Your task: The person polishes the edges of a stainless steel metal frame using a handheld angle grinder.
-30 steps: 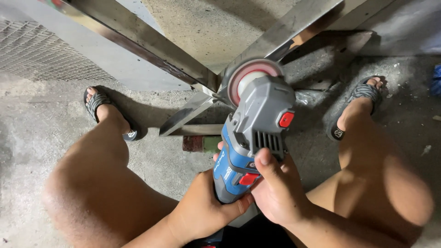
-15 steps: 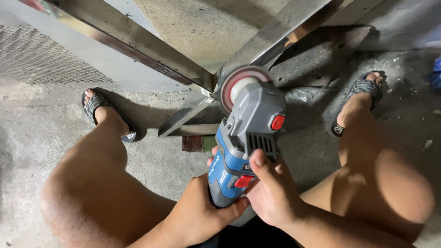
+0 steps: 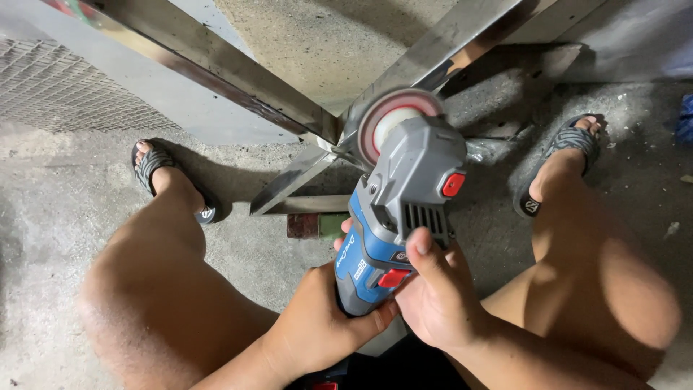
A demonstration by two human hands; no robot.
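Both the left hand (image 3: 317, 325) and right hand (image 3: 433, 296) are clamped round the blue-and-grey cordless angle grinder (image 3: 397, 217); it looks heavy and rigid, best gripped at its body, its disc at the steel frame joint (image 3: 325, 141).

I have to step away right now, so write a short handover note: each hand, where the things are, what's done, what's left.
Left hand: wrapped around the lower body of the grinder.
Right hand: gripping the grinder from the right, thumb up on its grey housing.
Grinder's disc is blurred, apparently spinning, at the joint where the steel bars meet, just above the concrete floor. The person squats, sandalled feet either side.
Done: cannot tell how much of the joint has been ground.
Left: likely more grinding at the joint; contact is hidden by the disc.
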